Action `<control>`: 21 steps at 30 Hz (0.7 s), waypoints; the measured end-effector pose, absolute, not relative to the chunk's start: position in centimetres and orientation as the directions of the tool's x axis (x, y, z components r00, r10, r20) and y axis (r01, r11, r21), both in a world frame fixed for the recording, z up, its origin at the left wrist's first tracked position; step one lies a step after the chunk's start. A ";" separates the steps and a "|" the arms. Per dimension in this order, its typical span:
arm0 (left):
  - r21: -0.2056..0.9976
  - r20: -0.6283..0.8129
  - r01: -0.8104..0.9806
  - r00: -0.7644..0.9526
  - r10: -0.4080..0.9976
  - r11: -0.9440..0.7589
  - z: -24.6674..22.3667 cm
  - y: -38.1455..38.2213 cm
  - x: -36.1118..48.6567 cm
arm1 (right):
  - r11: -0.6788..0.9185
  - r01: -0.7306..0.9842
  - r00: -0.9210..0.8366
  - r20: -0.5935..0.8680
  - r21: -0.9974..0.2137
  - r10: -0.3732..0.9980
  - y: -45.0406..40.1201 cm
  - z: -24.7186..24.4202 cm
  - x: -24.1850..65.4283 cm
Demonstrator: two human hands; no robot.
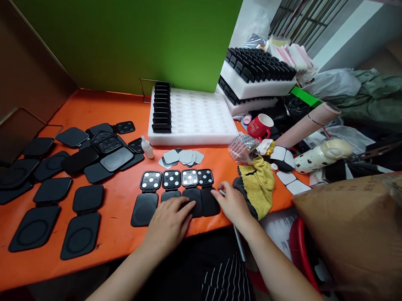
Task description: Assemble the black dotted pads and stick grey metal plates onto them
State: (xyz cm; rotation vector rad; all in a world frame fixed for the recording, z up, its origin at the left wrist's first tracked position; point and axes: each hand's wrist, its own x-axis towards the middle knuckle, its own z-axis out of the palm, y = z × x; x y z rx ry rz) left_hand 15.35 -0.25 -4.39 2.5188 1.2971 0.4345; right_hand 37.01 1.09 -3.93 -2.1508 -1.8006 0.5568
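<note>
Near the table's front edge, several black hinged cases lie unfolded in a row. Their upper halves, such as the one on the left [150,180], carry pale round dots. My left hand [169,219] lies palm down with fingers apart, its fingertips on the lower half of a black case [193,200] and its back partly hiding a neighbouring case. My right hand [234,202] is curled at the right edge of the rightmost case [210,202]. A slim silver rod [238,244] appears gripped in it, one end showing at the fingers and the other below the hand.
Behind the row are grey plates [183,157], a small dropper bottle [147,147] and a white foam tray [199,118] with black pieces. Loose black cases [83,199] lie left. A yellow cloth [258,184], red mug [260,126] and cardboard box [357,225] stand right.
</note>
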 end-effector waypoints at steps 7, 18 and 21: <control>0.303 0.170 0.687 0.643 0.747 -0.661 -5.1 -0.5 14.7 | -0.134 0.908 0.129 -0.040 -0.396 0.991 0.1 -4.2 36.8; 0.682 0.107 0.500 0.655 0.748 -0.534 -2.9 -5.2 12.5 | -0.131 0.824 0.172 0.023 -0.551 0.985 -0.3 -4.8 37.0; 0.644 0.129 0.527 0.640 0.757 -0.555 -3.3 -5.4 12.1 | -0.145 0.787 0.196 0.020 -0.600 0.980 -0.4 -4.8 36.9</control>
